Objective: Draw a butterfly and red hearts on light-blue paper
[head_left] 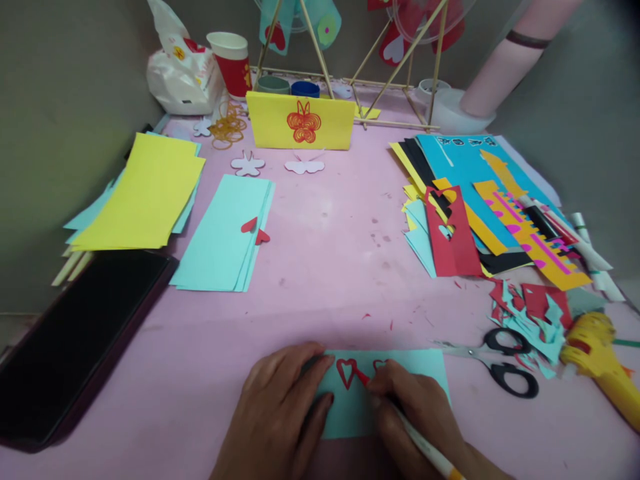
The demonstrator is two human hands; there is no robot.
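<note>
A light blue card (pixel 345 420) lies on the table close to me. My left hand (pixel 280 407) rests over its left end, fingers stretched out and pressing it down, with nothing in them. In my right hand (pixel 417 407) is a red marker (pixel 425 448), pinched with its tip on the card. The tip touches the edge of a red heart outline (pixel 347 373). A second red outline (pixel 381 365) shows partly behind my right fingers. Black-handled scissors (pixel 483 353) lie beside the card's right end, their blades pointing toward it.
Left are a dark tablet (pixel 75 347), yellow sheets (pixel 145 193) and folded blue cards (pixel 220 233) with red paper hearts. A yellow butterfly card (pixel 270 120) stands at the back before stick frames (pixel 320 53). Right are coloured papers (pixel 455 233), scraps (pixel 530 320) and a yellow glue gun (pixel 595 347).
</note>
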